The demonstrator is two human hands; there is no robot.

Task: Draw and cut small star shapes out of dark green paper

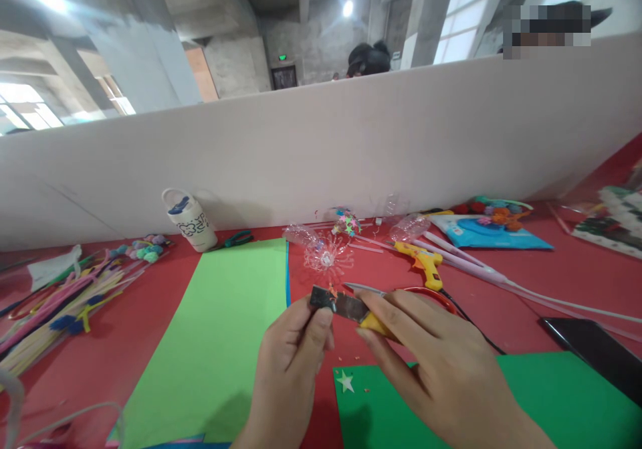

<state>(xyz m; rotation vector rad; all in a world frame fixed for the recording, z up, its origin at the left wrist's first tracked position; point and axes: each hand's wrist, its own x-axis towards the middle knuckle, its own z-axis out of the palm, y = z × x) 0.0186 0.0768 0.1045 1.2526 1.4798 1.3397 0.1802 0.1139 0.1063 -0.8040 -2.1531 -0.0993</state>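
Note:
My right hand (426, 348) is closed round a yellow-handled utility knife (378, 325), its flat metal blade reaching left. Thumb and fingers of my left hand (295, 348) pinch a small dark flat piece (319, 298) at the blade's end; whether that piece is separate from the blade I cannot tell. Small orange bits (335, 291) show just above the blade. Behind my right hand lie scissors with red handles (434, 293), partly hidden. Below the hands, a pale star (346, 381) rests on a dark green sheet (521, 395).
On the red table (125, 315) lie a light green sheet (210, 342), pliers (237, 239), a yellow glue gun (421, 261), a cut plastic bottle (326, 256), pipe cleaners (60, 308), a blue packet (501, 235) and a phone (592, 352). A white tumbler (193, 225) stands near the white partition (311, 154).

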